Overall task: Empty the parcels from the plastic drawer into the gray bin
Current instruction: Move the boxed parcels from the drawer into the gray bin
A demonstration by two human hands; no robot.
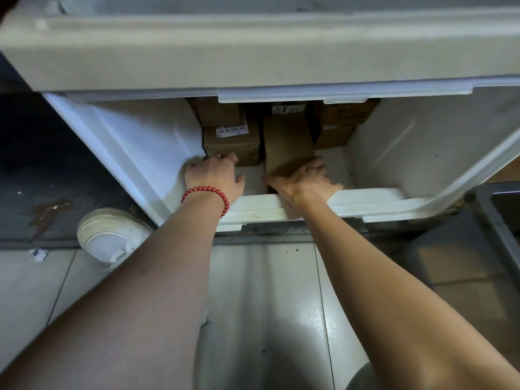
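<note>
The white plastic drawer is pulled out toward me, with several brown cardboard parcels at its back. My left hand, with a red bead bracelet on the wrist, grips the near lower edge of the labelled parcel. My right hand holds the near end of the plain brown parcel, thumb on its left side. A third parcel lies behind on the right. More boxes sit in shadow under the upper drawer. The gray bin shows at the right edge.
The upper drawer front overhangs the open drawer. A white shoe stands on the floor to the left. A small white label lies on the pale floor tiles below my arms.
</note>
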